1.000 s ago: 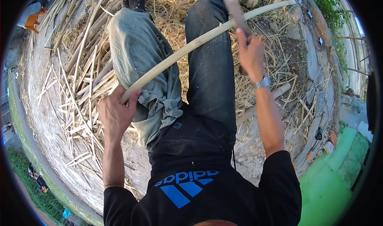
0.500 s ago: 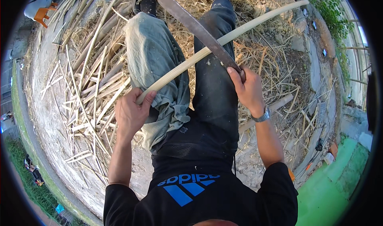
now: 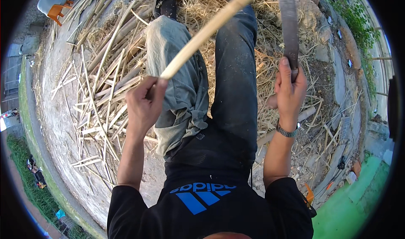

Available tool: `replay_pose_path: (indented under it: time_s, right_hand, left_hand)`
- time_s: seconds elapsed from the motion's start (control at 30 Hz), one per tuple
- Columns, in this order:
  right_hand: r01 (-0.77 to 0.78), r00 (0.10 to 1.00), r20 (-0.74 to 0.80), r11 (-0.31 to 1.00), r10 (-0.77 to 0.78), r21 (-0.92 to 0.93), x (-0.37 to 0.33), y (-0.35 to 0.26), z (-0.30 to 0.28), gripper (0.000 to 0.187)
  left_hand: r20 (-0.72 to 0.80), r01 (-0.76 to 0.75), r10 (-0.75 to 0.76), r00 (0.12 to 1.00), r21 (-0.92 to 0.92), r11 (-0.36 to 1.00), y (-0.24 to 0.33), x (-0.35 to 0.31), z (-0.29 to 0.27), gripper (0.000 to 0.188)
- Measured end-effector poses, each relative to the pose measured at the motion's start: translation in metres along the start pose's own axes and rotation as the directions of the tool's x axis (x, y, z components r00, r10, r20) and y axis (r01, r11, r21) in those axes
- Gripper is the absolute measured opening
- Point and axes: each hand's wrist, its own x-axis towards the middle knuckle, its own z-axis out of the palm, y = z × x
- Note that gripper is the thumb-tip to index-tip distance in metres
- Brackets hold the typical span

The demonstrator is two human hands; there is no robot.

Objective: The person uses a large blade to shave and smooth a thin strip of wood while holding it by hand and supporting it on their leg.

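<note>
Between the thumb and fingers of my left hand [image 3: 145, 101] is the near end of a pale bamboo strip [image 3: 211, 31]. The strip slants up and away to the right over my legs, and its far end runs out at the top edge. My right hand [image 3: 290, 87] is closed round the handle of a long dark machete [image 3: 289, 23], whose blade points up and away and leaves the view at the top. Blade and strip are apart. A grey-green cloth [image 3: 171, 66] is draped over my left leg, under the strip.
Split bamboo pieces [image 3: 101, 95] lie heaped on the ground at my left. Curly shavings [image 3: 268, 40] cover the ground around my feet. An orange plastic stool [image 3: 58, 12] with a seated person is at the far left. Green plants [image 3: 352, 21] grow at the far right.
The machete no longer crosses the strip; my right hand has swung it right and turned it upright. The bamboo strip has been raised and tilted more steeply.
</note>
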Motion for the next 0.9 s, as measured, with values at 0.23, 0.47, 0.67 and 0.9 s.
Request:
replay_pose_path:
  time_s: [0.23, 0.47, 0.67, 0.9]
  right_hand:
    - [-0.04, 0.998, 0.034, 0.945, 0.054, -0.323, 0.007, 0.07, -0.002, 0.053]
    - [-0.049, 0.998, -0.052, 0.86, 0.026, -0.508, 0.019, 0.089, 0.002, 0.058]
    - [0.135, 0.99, 0.109, 0.848, -0.092, -0.512, 0.006, 0.085, -0.005, 0.057]
    - [0.096, 0.995, 0.021, 0.854, -0.099, -0.512, 0.012, 0.094, 0.003, 0.057]
  left_hand:
    - [0.149, -0.221, 0.178, 0.973, 0.365, 0.904, 0.008, 0.02, 0.028, 0.033]
    - [0.251, -0.097, -0.005, 0.968, 0.394, 0.914, 0.025, 0.028, 0.033, 0.041]
    - [0.201, -0.133, 0.055, 0.978, 0.401, 0.906, 0.033, 0.019, 0.053, 0.043]
    - [0.134, -0.125, 0.078, 0.988, 0.389, 0.913, 0.038, 0.007, 0.067, 0.042]
